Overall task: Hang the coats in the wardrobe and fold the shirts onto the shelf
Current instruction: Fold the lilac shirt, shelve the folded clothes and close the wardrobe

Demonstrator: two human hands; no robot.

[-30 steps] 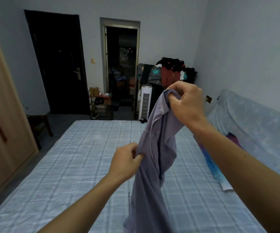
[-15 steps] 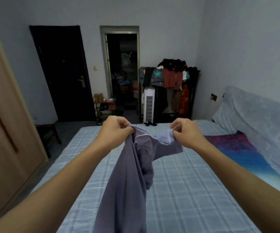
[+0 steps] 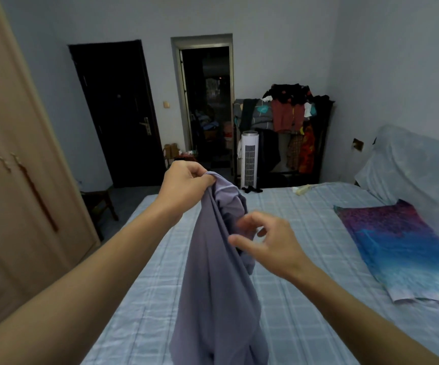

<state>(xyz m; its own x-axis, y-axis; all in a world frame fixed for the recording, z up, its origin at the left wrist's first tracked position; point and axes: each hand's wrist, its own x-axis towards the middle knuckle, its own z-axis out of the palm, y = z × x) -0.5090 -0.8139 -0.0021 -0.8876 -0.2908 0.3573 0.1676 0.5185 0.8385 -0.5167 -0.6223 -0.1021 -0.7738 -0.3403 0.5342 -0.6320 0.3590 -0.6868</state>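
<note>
The purple shirt [image 3: 218, 285] hangs over the near middle of the bed [image 3: 305, 312], blocking a straight reach there; right of it the bed lies bare as far as the colourful cloth [image 3: 397, 246]; left, a narrow floor [image 3: 131, 192] strip runs beside the wardrobe [image 3: 15, 206], with a stool [image 3: 98, 204] standing in it.

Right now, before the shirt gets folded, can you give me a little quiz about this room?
1. Which hand holds up the purple shirt? A left, B right, C both.
2. What white thing stands past the bed?
3. True or false: the shirt lies folded on the bed.
Key: 1 A, the left hand grips it, the right hand is open. 2 The tall fan. 3 False, it hangs.
</note>
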